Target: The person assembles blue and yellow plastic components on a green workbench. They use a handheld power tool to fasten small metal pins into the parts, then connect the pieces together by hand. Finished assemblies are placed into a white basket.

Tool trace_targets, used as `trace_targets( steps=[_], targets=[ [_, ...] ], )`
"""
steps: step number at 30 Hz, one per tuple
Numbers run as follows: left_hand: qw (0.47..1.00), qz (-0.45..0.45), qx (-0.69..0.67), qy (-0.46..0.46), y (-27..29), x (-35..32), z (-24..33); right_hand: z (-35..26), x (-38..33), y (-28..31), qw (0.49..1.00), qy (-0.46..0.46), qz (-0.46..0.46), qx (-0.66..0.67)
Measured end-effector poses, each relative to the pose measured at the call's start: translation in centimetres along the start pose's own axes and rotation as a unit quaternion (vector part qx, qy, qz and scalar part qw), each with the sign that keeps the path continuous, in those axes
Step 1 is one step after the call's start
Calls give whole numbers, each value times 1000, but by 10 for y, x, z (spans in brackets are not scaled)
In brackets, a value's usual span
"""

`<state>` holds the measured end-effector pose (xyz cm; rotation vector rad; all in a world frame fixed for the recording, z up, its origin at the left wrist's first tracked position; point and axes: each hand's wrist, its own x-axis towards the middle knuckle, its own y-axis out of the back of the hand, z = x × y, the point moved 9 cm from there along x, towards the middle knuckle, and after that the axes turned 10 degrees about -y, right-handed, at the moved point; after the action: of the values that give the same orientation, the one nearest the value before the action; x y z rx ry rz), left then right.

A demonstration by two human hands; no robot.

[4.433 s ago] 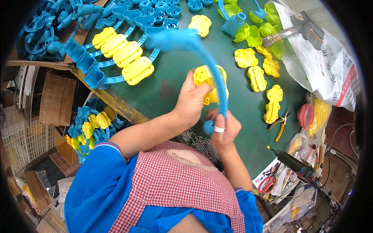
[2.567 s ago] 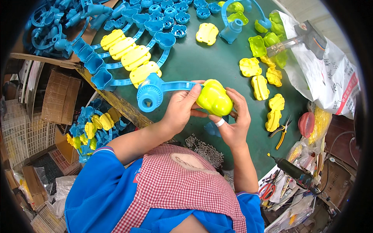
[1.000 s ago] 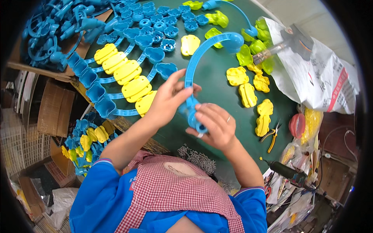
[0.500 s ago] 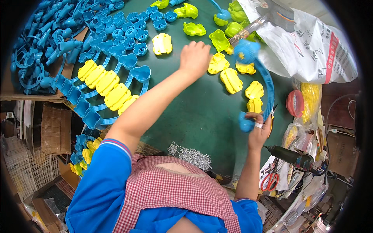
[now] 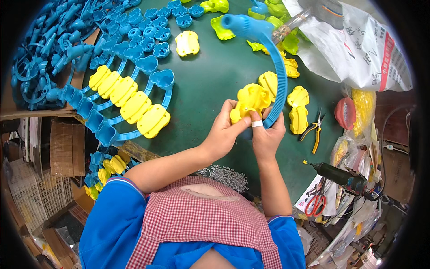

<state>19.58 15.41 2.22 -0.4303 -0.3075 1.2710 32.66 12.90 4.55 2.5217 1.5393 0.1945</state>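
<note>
Two hands on one yellow shell [image 5: 249,102] and a blue curved band [image 5: 277,76].
The left hand [image 5: 224,132] pinched the shell by its lower edge; the right hand [image 5: 268,136] had its fingers curled round the band's lower end, thumb pressed to the shell. Both parts sat just above the hands, over the green table [image 5: 210,80]. Judged light, rigid, smooth moulded plastic; the band was probably springy, so best gripped near the joint, not the far blue cap [image 5: 237,22].
</note>
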Motion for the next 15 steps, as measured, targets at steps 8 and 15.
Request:
trace_targets(
  steps=[8,15],
  targets=[
    [990,89,-112,-4,22,4,21,-59,-21,-13,965,219,1,-146],
    [977,150,-142,-46,23,2,40,-27,-51,-40,970,201,-80,-106]
  ],
)
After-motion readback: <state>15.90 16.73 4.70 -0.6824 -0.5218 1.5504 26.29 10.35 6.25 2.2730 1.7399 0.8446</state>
